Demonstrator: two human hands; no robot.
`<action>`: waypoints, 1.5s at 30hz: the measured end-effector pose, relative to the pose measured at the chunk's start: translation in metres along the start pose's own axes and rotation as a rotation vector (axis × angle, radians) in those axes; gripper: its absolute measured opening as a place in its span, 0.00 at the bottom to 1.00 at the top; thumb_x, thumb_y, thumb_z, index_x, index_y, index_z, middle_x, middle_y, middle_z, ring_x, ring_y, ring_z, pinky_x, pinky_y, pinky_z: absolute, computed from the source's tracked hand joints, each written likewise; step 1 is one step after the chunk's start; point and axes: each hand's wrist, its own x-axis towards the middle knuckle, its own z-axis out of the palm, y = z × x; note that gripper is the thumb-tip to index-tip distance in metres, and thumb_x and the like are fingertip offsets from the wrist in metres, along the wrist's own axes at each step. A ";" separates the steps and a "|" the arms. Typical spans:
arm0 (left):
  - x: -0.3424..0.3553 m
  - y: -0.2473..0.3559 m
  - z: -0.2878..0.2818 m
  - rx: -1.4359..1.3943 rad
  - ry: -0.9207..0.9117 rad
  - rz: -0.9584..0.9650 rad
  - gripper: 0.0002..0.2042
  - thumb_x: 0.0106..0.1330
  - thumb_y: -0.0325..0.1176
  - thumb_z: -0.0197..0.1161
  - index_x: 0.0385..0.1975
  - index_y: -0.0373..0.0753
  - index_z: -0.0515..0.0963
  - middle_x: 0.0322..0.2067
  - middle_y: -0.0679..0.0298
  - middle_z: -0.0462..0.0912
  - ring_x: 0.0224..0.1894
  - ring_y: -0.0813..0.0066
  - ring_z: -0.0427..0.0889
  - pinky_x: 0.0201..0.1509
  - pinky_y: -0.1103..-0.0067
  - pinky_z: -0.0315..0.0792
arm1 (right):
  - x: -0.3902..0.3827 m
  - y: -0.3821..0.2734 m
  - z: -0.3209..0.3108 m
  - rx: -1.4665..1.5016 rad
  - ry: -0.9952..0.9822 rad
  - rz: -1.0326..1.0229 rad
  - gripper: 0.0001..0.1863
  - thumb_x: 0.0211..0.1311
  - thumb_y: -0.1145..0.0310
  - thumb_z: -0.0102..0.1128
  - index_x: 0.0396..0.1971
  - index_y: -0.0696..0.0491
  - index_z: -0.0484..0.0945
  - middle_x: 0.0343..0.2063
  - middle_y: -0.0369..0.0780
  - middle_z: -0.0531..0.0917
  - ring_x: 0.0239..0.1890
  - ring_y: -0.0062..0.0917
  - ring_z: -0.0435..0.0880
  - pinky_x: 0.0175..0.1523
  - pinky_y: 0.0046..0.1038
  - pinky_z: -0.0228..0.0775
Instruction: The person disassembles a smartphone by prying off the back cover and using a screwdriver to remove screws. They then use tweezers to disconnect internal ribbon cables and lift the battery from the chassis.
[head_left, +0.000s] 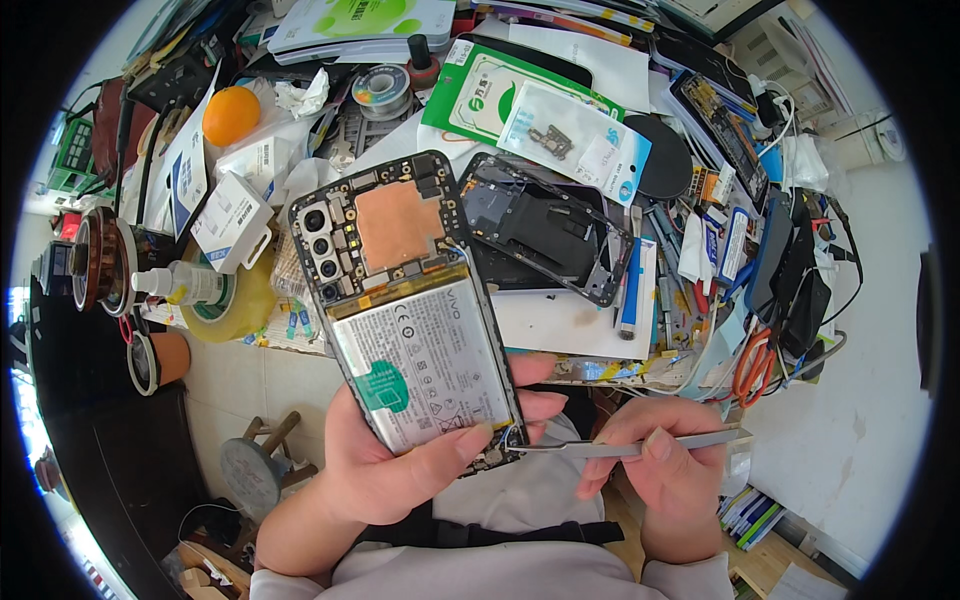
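My left hand (pixel 375 470) is closed around the lower end of an opened smartphone (pixel 410 345), its back cover off, held up in front of the bench. A silver battery with a green sticker fills the lower half; above it lie a copper-coloured sheet (pixel 398 222) and a column of camera lenses (pixel 321 245). My left thumb presses near the bottom right corner by a thin cable. My right hand (pixel 665 475) grips metal tweezers (pixel 590 450), held nearly level. Their tips reach the phone's bottom edge; whether they pinch anything is too small to tell.
The cluttered bench beyond holds a black phone frame (pixel 560 225), a small parts bag (pixel 572 145), a solder spool (pixel 382 90) and an orange (pixel 231 116). A blue-handled tool (pixel 631 290) lies at the right. Below left stands a stool (pixel 255 470).
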 end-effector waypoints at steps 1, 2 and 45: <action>0.000 0.000 0.000 -0.011 0.000 -0.002 0.28 0.69 0.13 0.50 0.69 0.23 0.55 0.64 0.34 0.71 0.63 0.43 0.78 0.64 0.55 0.76 | 0.000 0.002 -0.001 0.023 0.007 0.012 0.19 0.75 0.64 0.58 0.46 0.68 0.81 0.35 0.52 0.87 0.36 0.40 0.90 0.44 0.37 0.83; 0.000 0.000 0.000 -0.010 -0.001 -0.003 0.28 0.69 0.13 0.50 0.69 0.23 0.55 0.64 0.34 0.71 0.63 0.43 0.78 0.64 0.55 0.76 | 0.001 0.003 -0.002 0.029 0.005 0.015 0.19 0.75 0.64 0.58 0.45 0.69 0.81 0.34 0.52 0.87 0.36 0.40 0.90 0.44 0.37 0.83; 0.001 -0.006 0.005 -0.019 0.073 -0.010 0.26 0.70 0.15 0.50 0.69 0.25 0.58 0.64 0.35 0.72 0.62 0.42 0.79 0.63 0.53 0.77 | 0.004 0.046 0.000 0.651 -0.046 -0.043 0.17 0.80 0.67 0.47 0.54 0.67 0.74 0.42 0.57 0.86 0.45 0.48 0.89 0.43 0.48 0.85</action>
